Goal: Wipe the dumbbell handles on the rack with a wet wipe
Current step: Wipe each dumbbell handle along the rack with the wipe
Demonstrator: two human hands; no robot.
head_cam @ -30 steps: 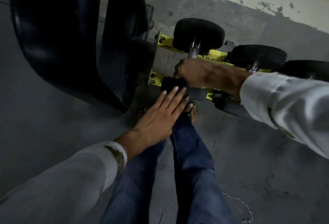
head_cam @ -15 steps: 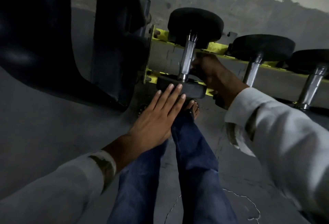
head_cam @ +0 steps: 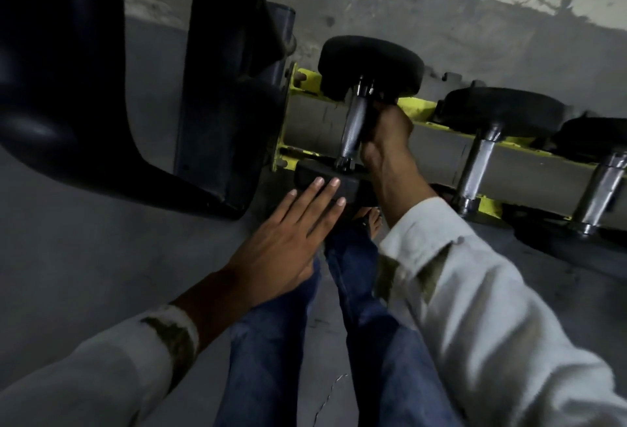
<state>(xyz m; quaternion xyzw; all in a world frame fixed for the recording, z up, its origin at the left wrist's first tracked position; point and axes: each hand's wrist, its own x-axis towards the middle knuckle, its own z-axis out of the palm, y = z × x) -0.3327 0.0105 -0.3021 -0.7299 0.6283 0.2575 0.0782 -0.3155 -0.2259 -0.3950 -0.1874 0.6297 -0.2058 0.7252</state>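
Note:
A yellow rack (head_cam: 419, 111) holds black-headed dumbbells with knurled steel handles. My right hand (head_cam: 386, 141) reaches in beside the leftmost dumbbell's handle (head_cam: 354, 128), its fingers curled against the handle's right side. No wet wipe shows; the fingers hide whatever lies under them. My left hand (head_cam: 288, 236) lies flat with straight fingers, the fingertips resting on that dumbbell's near black head (head_cam: 325, 185). A second dumbbell handle (head_cam: 476, 168) and a third handle (head_cam: 602, 189) stand to the right.
A large black machine frame (head_cam: 112, 87) looms at the left, close to the rack's end. My legs in blue jeans (head_cam: 366, 341) and a sandalled foot (head_cam: 371, 219) stand on the grey concrete floor below the rack. A stained wall (head_cam: 475, 32) runs behind.
My right hand has come off the top of the leftmost handle and settled along its right side, higher up. The left hand stays flat on the near head. The camera has shifted.

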